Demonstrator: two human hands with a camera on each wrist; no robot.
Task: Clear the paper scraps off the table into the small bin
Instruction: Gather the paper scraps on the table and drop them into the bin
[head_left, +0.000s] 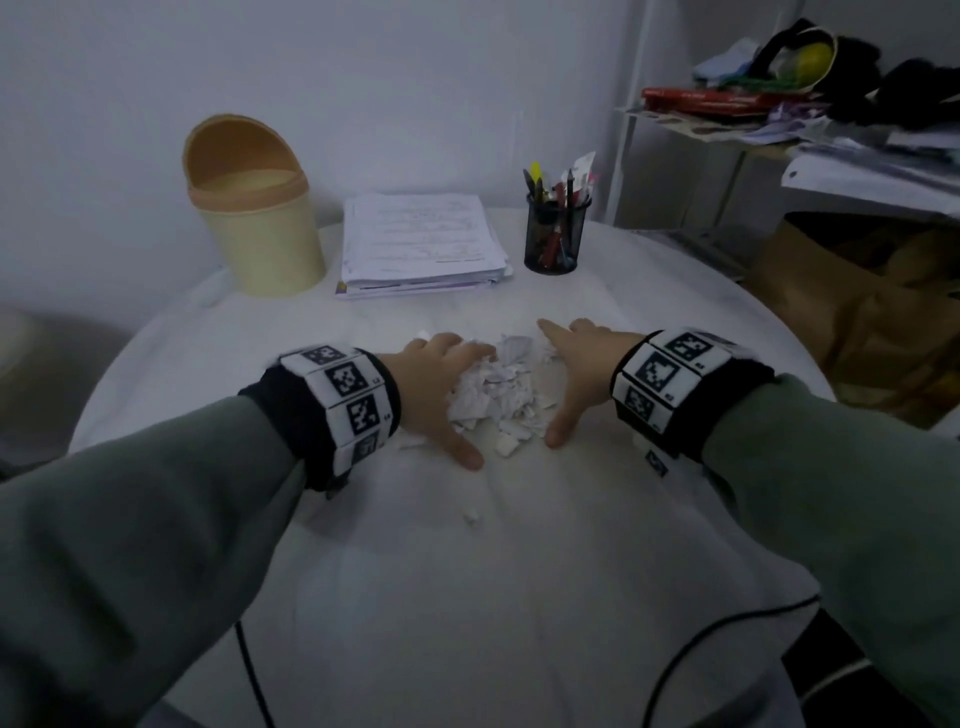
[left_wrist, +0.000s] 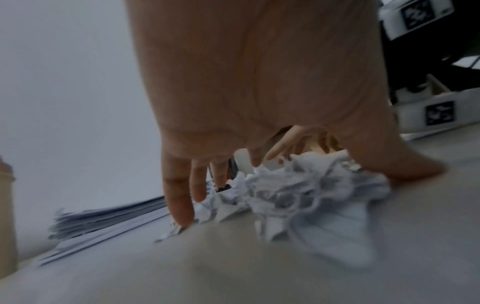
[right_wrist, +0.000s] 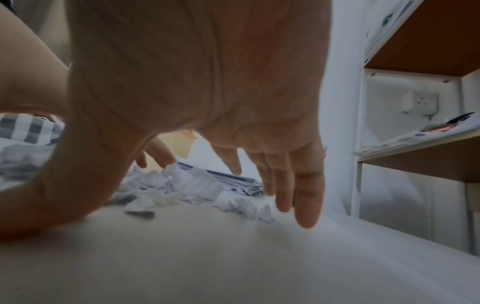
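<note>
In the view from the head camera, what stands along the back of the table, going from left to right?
small bin with its lid tipped open → stack of papers → black mesh pen holder. Nearer, in front of them, the paper scraps lie between the left hand and the right hand.

The paper scraps (head_left: 493, 387) at the middle of the desk (head_left: 467, 571) are white with grey-lilac shadows; the desk is covered in plain white. Far left, the small bin (head_left: 260, 228) is pale yellow with a tan-orange lid. The paper stack (head_left: 423, 244) is white with dark print and a purple edge. The pen holder (head_left: 553, 239) is black mesh. Both sleeves (head_left: 156, 519) are grey-green, and the wristbands (head_left: 348, 400) are white with black square codes.
</note>
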